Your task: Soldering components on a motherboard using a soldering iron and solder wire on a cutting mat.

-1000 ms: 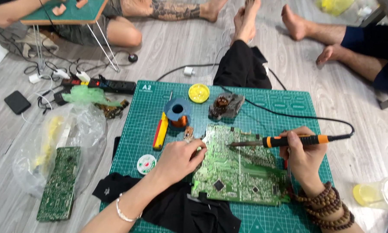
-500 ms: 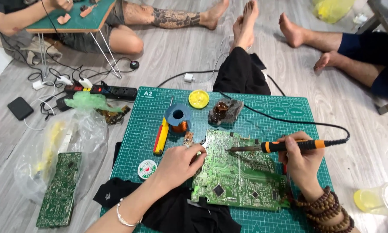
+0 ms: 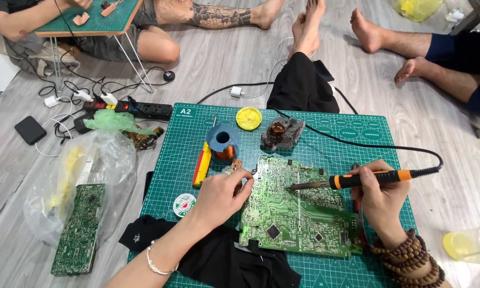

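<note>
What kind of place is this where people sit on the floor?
Probably a room used as an informal electronics repair spot. A green circuit board lies on a cutting mat on the wooden floor, and the right hand holds a soldering iron.

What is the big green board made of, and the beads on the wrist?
The green circuit board looks like stiff glossy laminate, with thin pale metal lines and black chips. The beads on the right wrist look like dark brown wood, round and slightly shiny, though plastic is possible.
</note>
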